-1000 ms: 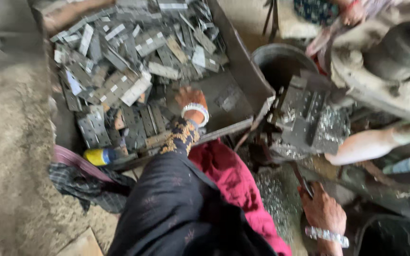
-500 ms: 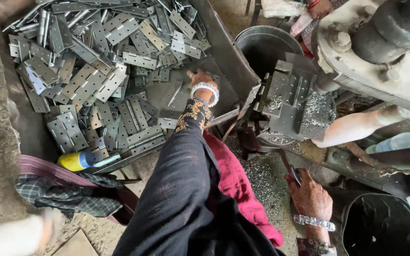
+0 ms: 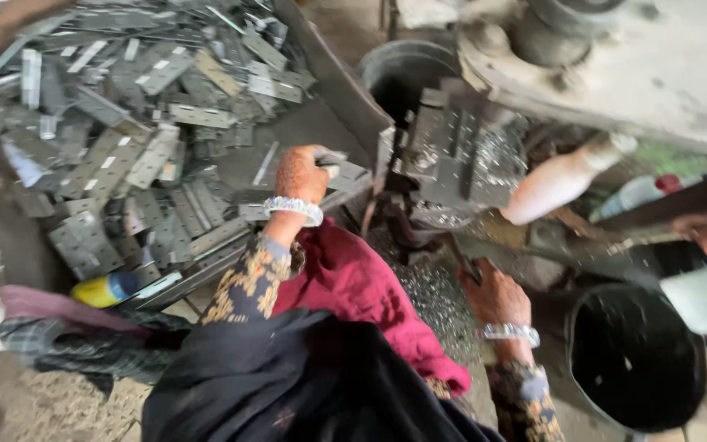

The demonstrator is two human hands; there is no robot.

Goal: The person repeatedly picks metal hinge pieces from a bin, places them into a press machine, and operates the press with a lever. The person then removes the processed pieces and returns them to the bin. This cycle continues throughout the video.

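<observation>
My left hand (image 3: 300, 173) reaches over the near right corner of a big metal tray (image 3: 333, 78) and is closed on a flat grey metal plate (image 3: 344, 173). A heap of similar perforated metal plates (image 3: 137, 123) fills the tray. My right hand (image 3: 494, 295), with a silver bracelet, sits lower right beside the press die (image 3: 456, 155), its fingers curled round a thin dark rod (image 3: 466, 266). A red cloth (image 3: 353, 282) lies across my lap between my arms.
A heavy pale machine body (image 3: 656, 65) looms at the upper right. A grey bucket (image 3: 403, 74) stands behind the die and a black bucket (image 3: 636, 356) at the lower right. Metal shavings (image 3: 427, 299) cover the floor. A yellow-blue bottle (image 3: 108, 288) lies by the tray.
My left hand has drawn back from the tray bed toward its near right corner and now grips a plate. My right hand has stayed by the rod. The view swung right.
</observation>
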